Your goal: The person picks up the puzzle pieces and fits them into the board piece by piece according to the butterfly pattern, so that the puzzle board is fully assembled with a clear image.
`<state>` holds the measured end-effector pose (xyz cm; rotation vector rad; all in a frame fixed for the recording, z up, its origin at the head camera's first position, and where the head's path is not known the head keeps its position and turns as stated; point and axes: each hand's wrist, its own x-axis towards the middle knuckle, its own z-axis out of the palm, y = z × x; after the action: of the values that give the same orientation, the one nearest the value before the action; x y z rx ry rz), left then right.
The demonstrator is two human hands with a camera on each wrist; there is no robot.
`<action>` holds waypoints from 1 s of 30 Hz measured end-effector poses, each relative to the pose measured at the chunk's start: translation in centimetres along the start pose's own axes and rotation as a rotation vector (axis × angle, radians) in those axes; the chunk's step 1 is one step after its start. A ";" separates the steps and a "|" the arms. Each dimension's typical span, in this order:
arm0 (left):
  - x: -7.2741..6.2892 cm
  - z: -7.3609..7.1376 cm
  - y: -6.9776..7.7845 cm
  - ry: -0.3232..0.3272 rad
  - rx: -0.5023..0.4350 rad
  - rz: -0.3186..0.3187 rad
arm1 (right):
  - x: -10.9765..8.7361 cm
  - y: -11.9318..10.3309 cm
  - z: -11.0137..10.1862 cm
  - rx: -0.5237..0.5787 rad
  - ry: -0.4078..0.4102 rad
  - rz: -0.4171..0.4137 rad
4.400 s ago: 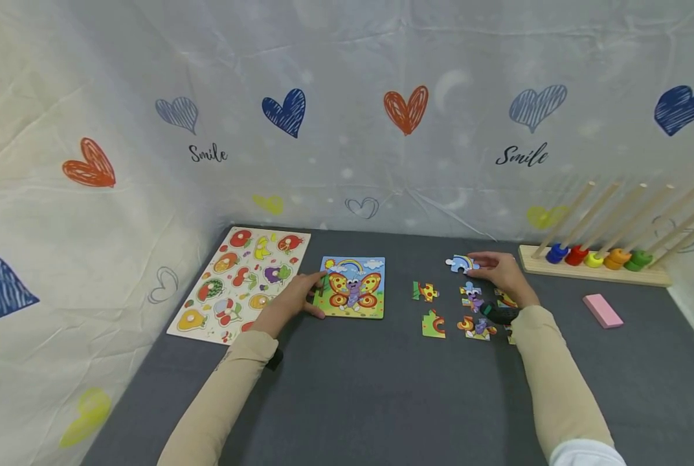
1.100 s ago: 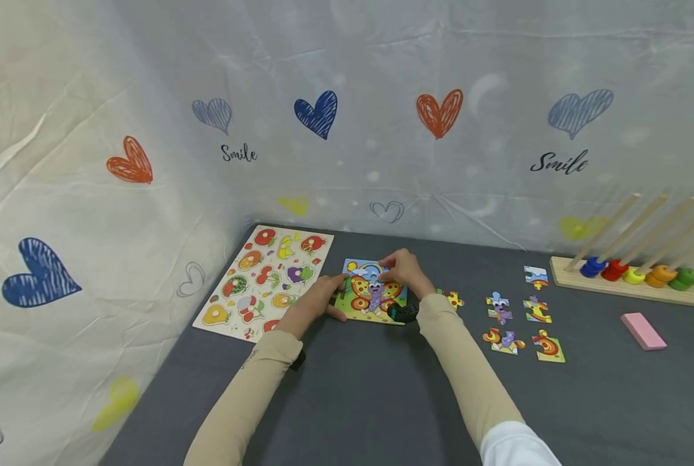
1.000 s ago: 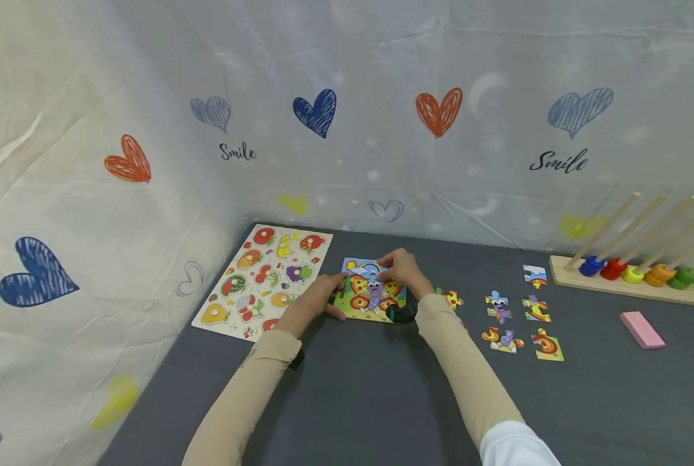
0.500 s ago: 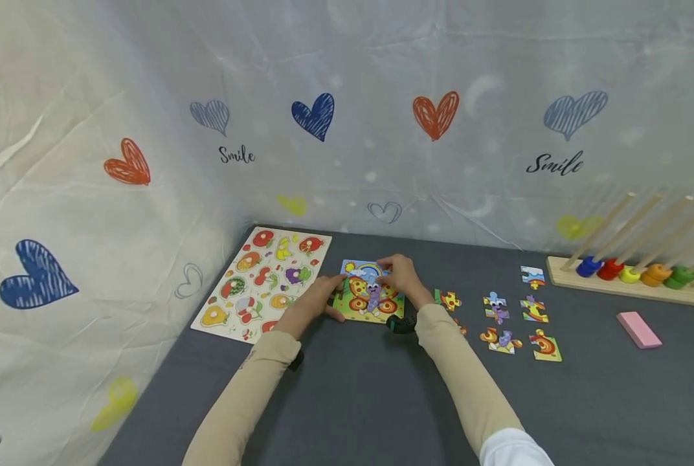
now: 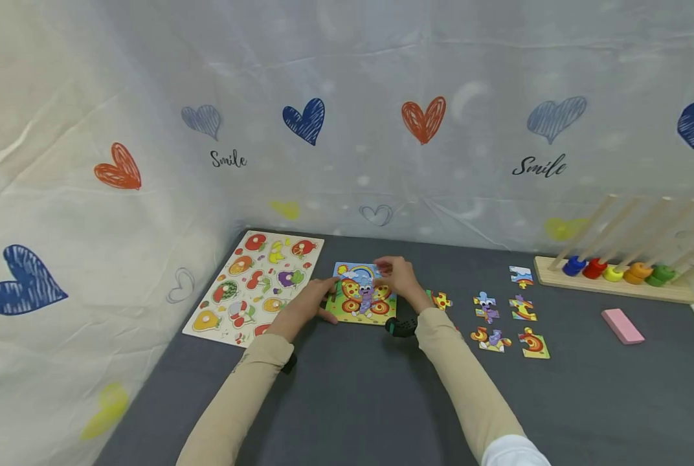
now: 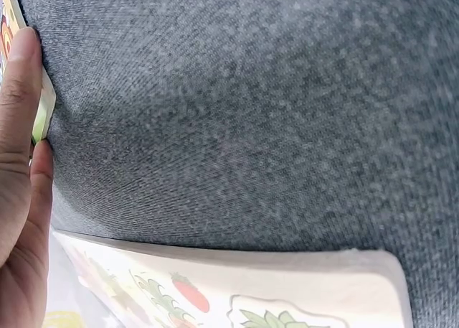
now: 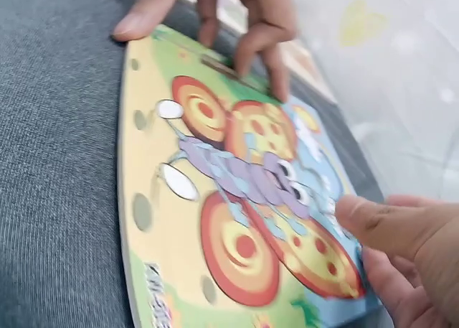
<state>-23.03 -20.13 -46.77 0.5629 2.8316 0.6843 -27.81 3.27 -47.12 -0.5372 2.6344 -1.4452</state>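
Observation:
A square butterfly puzzle board lies on the dark table, its picture showing a purple butterfly under a rainbow. My left hand holds its left edge, thumb at the near corner and bent fingers on the picture. Over the board's upper right part, my right hand has thumb and fingers bent together at a light blue puzzle piece, mostly hidden by them. Several loose puzzle pieces lie to the right, among them a butterfly-face piece, a sky piece and a red-ringed corner piece.
A fruit peg board lies left of the butterfly board. At the back right stands a wooden peg stand with coloured rings. A pink block lies in front of it. A white heart-printed sheet hangs behind the table.
The right hand has carried the blue rainbow piece leftward from the loose pieces onto the board. Over the last second it stays there, shifting slightly. The left hand keeps its place at the board's left edge.

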 end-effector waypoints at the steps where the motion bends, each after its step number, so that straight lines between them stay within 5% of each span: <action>1: 0.0 0.0 0.0 0.000 0.002 -0.006 | -0.1 0.2 -0.3 0.027 0.004 -0.012; 12: -0.4 -0.4 -0.4 -0.015 -0.010 -0.010 | -2.6 4.6 -6.3 0.475 0.047 -0.027; 30: -0.4 -0.2 0.1 -0.011 -0.053 0.026 | -9.2 10.9 -17.7 0.531 0.272 -0.016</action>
<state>-22.68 -20.28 -46.50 0.5942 2.7919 0.7559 -26.33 25.97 -47.28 -0.3190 2.2586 -2.2484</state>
